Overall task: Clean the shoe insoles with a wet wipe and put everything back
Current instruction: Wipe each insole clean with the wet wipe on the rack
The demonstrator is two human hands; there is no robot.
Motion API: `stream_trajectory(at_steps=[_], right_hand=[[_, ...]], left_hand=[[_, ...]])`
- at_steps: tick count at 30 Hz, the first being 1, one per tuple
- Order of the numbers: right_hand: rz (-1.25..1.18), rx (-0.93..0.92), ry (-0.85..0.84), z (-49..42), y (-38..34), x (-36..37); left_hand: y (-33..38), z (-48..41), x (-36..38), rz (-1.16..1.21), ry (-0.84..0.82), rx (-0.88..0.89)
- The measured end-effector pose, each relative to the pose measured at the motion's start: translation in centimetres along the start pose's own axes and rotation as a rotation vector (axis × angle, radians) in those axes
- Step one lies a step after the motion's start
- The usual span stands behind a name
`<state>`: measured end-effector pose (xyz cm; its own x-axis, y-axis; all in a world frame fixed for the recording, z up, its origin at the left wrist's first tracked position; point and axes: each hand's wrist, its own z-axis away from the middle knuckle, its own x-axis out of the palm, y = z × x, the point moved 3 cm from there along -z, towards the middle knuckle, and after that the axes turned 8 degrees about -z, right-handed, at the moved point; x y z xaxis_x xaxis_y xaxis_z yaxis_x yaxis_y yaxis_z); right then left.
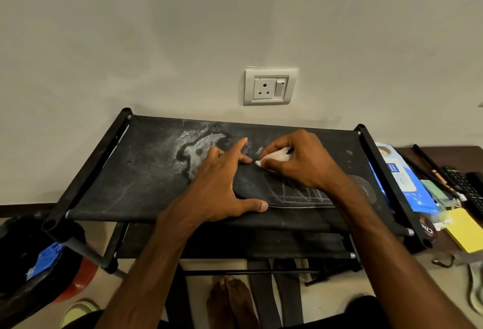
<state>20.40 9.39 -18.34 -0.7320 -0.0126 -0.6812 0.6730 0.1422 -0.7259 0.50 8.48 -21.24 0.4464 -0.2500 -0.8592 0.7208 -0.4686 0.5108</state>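
A dark insole [290, 192] with pale stitching lies flat on the top fabric shelf of a black shoe rack [146, 172]. My left hand [222, 182] presses on its left end with fingers spread. My right hand [295, 161] grips a bunched white wet wipe [277, 157] and holds it against the insole's far edge. A second dark insole [366, 190] shows partly behind my right wrist. A blue wet wipe pack [402, 179] lies just right of the rack.
The shelf has a pale dusty stain [193, 151] at its left middle. A wall socket [270, 87] sits above the rack. To the right lie a remote [460, 187], pens and a yellow pad [462, 232]. A red stool with a black bag [39, 271] stands at lower left.
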Motion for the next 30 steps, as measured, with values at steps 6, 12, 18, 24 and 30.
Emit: stream_trajectory(at_steps=[6, 12, 18, 24, 30], right_hand=[[0.079, 0.006, -0.081, -1.1, 0.0, 0.8], [0.086, 0.030, -0.380, 0.7, -1.1, -0.2], [0.177, 0.077, -0.041, -1.1, 0.1, 0.7], [0.071, 0.004, -0.152, -0.2, -0.9, 0.7], [0.061, 0.038, -0.287, 0.4, -1.0, 0.2]], left_hand=[[-0.2, -0.2, 0.1, 0.007, 0.009, -0.019], [0.1, -0.3, 0.1, -0.016, 0.006, -0.032], [0.2, -0.1, -0.1, 0.014, 0.005, -0.041], [-0.1, -0.3, 0.2, 0.021, 0.028, -0.049], [0.0, -0.3, 0.3, 0.018, 0.014, -0.046]])
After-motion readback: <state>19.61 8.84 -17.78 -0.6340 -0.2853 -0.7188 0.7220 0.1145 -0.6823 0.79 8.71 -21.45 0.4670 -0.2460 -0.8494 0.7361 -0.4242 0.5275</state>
